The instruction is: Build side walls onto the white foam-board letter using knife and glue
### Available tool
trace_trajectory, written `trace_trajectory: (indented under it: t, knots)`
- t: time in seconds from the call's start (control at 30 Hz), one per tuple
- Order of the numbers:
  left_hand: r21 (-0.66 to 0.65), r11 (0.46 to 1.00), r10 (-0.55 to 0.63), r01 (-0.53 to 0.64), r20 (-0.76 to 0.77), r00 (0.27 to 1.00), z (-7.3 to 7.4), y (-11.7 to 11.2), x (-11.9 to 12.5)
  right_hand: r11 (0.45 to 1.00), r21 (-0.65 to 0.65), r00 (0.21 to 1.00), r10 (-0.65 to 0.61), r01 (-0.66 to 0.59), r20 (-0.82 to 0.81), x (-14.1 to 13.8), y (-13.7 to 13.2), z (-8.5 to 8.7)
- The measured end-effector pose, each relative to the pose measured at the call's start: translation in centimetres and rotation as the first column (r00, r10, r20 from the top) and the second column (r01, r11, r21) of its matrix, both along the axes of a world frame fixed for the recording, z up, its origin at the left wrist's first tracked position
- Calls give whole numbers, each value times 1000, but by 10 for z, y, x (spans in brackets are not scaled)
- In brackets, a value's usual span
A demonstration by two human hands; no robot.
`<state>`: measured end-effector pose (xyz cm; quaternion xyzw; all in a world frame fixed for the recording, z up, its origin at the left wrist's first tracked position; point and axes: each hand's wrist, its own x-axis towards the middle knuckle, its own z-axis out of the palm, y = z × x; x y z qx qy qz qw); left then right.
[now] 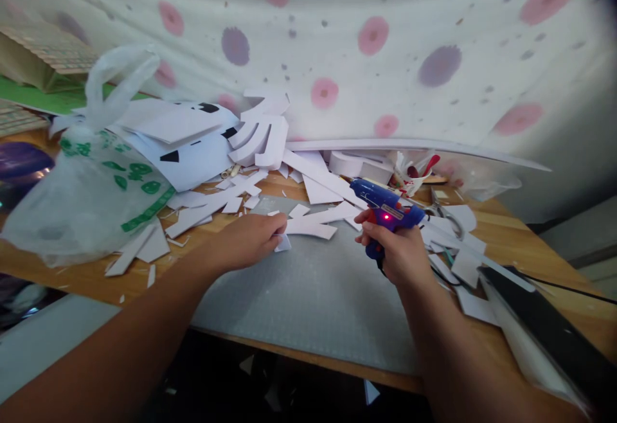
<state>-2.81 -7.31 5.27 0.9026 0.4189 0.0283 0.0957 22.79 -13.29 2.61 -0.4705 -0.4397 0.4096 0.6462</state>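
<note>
Fingers of your right hand [400, 252] are closed around the blue glue gun [380, 198], whose red light [386, 217] shines; its nozzle [353, 182] points left, above the grey mat [299, 301]. Your left hand [255, 236] is closed on a small white piece [283, 243], over the mat. Near it lie white strips [313, 228]. Farther out, on the wooden table [544, 249], stand a bag [91, 198] at left and a cup [411, 183] behind the glue gun.

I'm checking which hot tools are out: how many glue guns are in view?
1: the blue glue gun, in the right hand, above the right side of the grey mat. Another could be hidden beneath the white pieces.
</note>
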Motion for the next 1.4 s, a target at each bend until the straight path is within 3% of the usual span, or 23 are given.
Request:
trace_trajectory:
  t: [0.13,0.27,0.43,0.53,0.63,0.7,0.73,0.8,0.93,1.03,1.17,1.4]
  knots:
    - [-73,997,-8,10,19,1000,9,0,-13,999,-7,998,-41,41,-52,1,0,-4]
    - [-121,992,-37,46,79,996,6,-8,-21,995,3,993,-97,97,-73,2,2,-4]
    - [-112,991,-67,76,81,995,-3,-10,-8,987,-11,982,-162,162,-100,-1,-1,3]
    - [-126,984,-115,123,66,991,1,-6,-1,985,-13,983,-171,170,-69,-3,-5,9]
    - [-127,984,-98,129,222,970,10,-4,5,995,-12,994,-103,103,-43,-3,-7,9]
    - [-129,991,31,29,437,899,16,-3,13,999,-10,998,-31,31,-63,-3,-9,6]
    - [-164,986,108,-20,548,830,17,-2,18,1000,-8,998,1,-1,-67,-3,-10,4]
    - [-268,963,185,14,702,688,15,3,27,999,-15,998,50,-51,-45,-5,-13,0]
    - [-370,923,278,104,829,485,0,19,30,992,-52,993,118,-117,19,-9,-19,-4]
    - [-402,903,317,154,863,392,-13,27,21,981,-98,985,170,-165,42,-13,-21,-6]
    - [-419,867,323,268,884,338,-19,29,14,969,-156,975,207,-194,75,-17,-24,-10]
    - [-440,823,295,359,872,391,-15,26,15,969,-194,973,183,-155,137,-20,-31,-12]
